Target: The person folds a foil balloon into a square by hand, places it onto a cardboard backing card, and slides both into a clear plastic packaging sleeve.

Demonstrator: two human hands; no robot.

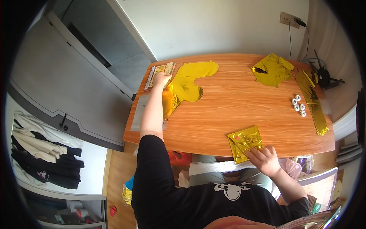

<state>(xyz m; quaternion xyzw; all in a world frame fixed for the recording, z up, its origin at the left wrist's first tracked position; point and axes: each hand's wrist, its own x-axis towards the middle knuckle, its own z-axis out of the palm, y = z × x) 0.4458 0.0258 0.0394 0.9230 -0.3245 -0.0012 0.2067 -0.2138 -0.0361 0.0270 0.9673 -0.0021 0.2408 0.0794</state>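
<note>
The left arm is stretched up the frame from the bottom centre, its elbow nearly straight, and the left hand (pixel 162 79) is laid over a stack of flat packs (pixel 156 72) at the upper left of the wooden table (pixel 236 108). The fingers are hidden by the back of the hand, so whether a pack is grasped cannot be told. The right arm is bent in from the lower right; the right hand (pixel 265 160) is turned toward the upper left, with its fingers resting on a folded gold foil packet (pixel 244 142) at the lower centre right. Its thumb is not made out, and whether the packet is pinched cannot be told.

The packet's lower right corner is covered by that hand, and its lower end is overlapped with the table's near edge. It is nearly square, without a clear long axis; its upper edge is tilted up toward the right. The stack's long axis is slanted from lower left to upper right. Beside it, a wide gold foil shape (pixel 187 82) is spread out, its lower left partly masked by the forearm. At the right, a long foil strip (pixel 313 105) is pointed down the frame, near white rolls (pixel 297 107).
</note>
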